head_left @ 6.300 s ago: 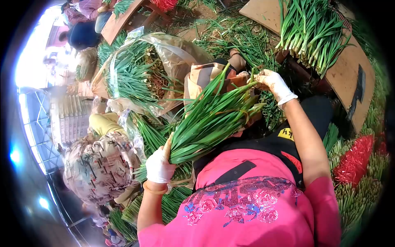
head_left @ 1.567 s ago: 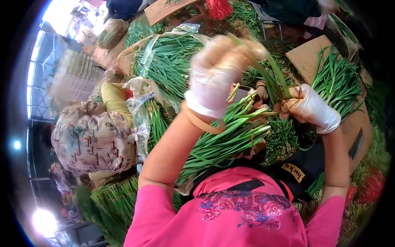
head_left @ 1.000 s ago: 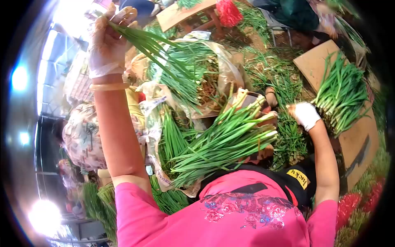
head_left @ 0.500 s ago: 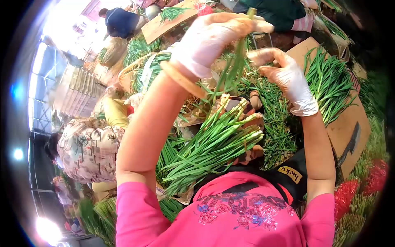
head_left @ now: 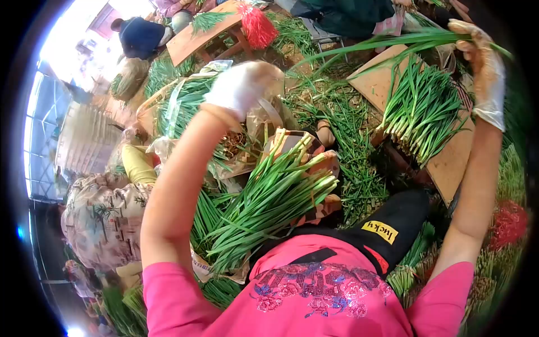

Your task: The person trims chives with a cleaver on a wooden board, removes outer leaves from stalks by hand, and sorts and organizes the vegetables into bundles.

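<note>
At upper right, the right hand [head_left: 484, 67] partly hides its green leaves [head_left: 418, 39].

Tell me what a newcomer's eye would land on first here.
First comes the bright pink shirt with its sequined flowers, filling the lower middle. Just above it in the picture lies a bunch of green stalks, pale ends toward the upper right, while at upper right the gloved right hand grips long green leaves. Near the top, a red bundle of strands glows beside a wooden board.
</note>
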The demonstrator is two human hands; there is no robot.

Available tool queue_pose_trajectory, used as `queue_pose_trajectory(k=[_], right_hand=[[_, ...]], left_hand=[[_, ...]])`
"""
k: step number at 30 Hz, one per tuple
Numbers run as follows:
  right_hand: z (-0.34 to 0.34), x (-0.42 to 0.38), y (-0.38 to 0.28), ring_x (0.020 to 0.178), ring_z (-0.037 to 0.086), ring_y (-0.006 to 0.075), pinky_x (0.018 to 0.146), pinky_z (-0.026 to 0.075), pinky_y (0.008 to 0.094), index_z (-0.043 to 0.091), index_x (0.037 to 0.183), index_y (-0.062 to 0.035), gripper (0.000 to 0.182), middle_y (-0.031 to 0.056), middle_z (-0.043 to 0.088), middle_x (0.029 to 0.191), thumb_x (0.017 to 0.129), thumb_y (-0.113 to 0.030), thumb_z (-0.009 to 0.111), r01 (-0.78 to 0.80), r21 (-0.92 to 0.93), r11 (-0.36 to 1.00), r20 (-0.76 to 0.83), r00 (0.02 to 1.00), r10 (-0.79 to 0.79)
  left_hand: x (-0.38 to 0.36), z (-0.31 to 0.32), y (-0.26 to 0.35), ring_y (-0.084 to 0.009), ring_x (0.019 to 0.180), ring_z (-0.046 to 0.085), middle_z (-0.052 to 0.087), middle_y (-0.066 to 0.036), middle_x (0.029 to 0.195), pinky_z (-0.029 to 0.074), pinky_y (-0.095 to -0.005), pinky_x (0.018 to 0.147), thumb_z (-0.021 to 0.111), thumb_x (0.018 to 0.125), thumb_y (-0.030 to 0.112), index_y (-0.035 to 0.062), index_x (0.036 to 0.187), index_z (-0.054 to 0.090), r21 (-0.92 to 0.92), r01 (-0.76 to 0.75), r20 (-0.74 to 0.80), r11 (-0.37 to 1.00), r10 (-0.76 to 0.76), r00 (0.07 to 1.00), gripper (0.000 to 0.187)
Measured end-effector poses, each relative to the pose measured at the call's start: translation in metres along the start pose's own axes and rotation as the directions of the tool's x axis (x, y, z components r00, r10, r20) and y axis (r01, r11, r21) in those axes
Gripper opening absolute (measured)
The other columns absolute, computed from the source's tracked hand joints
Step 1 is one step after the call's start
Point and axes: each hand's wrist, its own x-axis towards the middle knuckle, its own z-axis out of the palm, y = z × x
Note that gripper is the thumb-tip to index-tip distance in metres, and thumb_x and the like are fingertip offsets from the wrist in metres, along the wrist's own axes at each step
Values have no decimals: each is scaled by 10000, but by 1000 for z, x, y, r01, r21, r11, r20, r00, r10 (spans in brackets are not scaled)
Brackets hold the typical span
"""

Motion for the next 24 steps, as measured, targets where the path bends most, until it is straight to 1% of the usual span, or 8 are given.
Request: queue_pose_trajectory(k=[6,7,8,10,11,12,13,24], right_hand=[[-54,-10,77,1080,535,114,926,411,269,605,1109,-20,263,43,601,1149,961,-167,445,369,-335,867,221,925,-309],[-72,-13,118,1115,512,121,975,384,270,586,1157,-46,253,34,592,1175,931,-112,493,2,-209,978,264,963,55],[-64,-35,136,1174,471,127,995,355,263,546,1235,-94,312,30,530,1276,929,-129,496,176,-514,839,389,920,46],[-12,-70,103,1240,423,139,1033,316,254,427,1352,-147,511,11,400,1405,871,-11,531,-740,53,671,30,673,739],[-1,-93,109,1219,455,163,1027,340,248,435,1345,-140,608,31,438,1376,786,67,557,-592,-96,800,155,785,600],[14,-112,101,1174,504,166,961,411,253,495,1288,-127,548,42,501,1314,767,31,557,86,-666,741,404,876,262],[38,-127,96,1095,561,183,863,468,266,561,1193,-113,414,63,562,1225,793,-11,537,140,-484,863,475,871,125],[221,-217,133,768,594,126,703,474,263,615,1005,26,265,51,654,870,770,-91,649,-673,-6,739,900,319,298]], left_hand=[[-65,-4,-69,-163,1022,577,626,-81,1126,450,-301,887,629,828,132,36,1190,565,-166,125,-26,978,-131,991,379],[-84,2,-63,-187,1082,553,599,-95,1178,428,-328,932,630,846,205,48,1197,562,-208,176,53,962,-169,984,391],[-101,16,-67,-200,1134,523,572,-109,1219,401,-334,969,626,855,261,38,1196,560,-331,128,105,935,-98,990,413],[-136,38,-53,-243,1088,565,577,-170,1185,436,-326,929,616,836,222,33,1217,542,-335,114,93,935,-88,992,432],[-153,58,-54,-247,1087,561,553,-166,1216,430,-322,937,629,829,225,16,1257,495,-524,232,144,819,-183,972,494],[-169,77,-56,-256,1109,544,543,-162,1229,411,-326,958,641,821,228,14,1276,469,-610,262,131,748,-231,964,532],[-181,94,-60,-265,1130,526,532,-158,1243,391,-330,979,654,813,232,12,1296,444,-688,284,122,668,-279,953,571],[-202,141,-27,-284,1174,477,515,-179,1230,350,-342,1000,756,697,316,-10,1300,414,-533,275,18,801,-314,949,767]])
